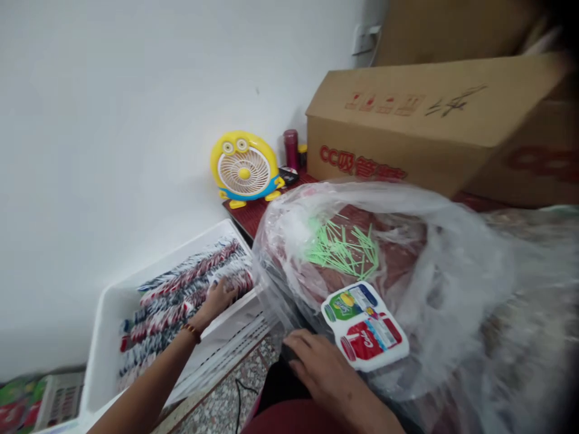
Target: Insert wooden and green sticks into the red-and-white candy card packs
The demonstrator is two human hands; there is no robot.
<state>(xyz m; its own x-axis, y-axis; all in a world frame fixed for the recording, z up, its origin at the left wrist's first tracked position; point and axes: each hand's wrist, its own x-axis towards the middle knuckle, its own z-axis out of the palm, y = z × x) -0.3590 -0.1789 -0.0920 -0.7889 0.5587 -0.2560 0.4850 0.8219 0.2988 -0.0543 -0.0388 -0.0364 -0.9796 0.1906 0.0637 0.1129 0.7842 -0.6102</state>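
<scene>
A: What does the head view show of the left hand [221, 299]?
B: It reaches into the white crate [103, 313] and touches the wrapped packets [158, 322], near the crate's right-hand wall. The fingers are bent; I cannot tell whether they are clamped on a packet.
A: How do the packets lie?
B: In rows inside the crate, red-and-white ones alternating with dark-and-white ones.
A: And the right hand [319, 364]?
B: Lower down, just beside the clear plastic bag [470, 259]. Its fingers lie close together and curl over something dark; whether they grip it, I cannot tell.
A: What is near that hand?
B: A white-edged pack [365, 325] with green and red bottle pictures, the red one marked "Cola". It lies on the plastic. Beyond it, thin green sticks [341, 247] lie loose in a heap, with the bag's plastic around them.
A: Anything farther back?
B: A yellow-and-blue fan [244, 169] stands on the dark red table [253, 218], against the wall. To its right are a dark red bottle [291, 149] and a large cardboard box [384, 138].
</scene>
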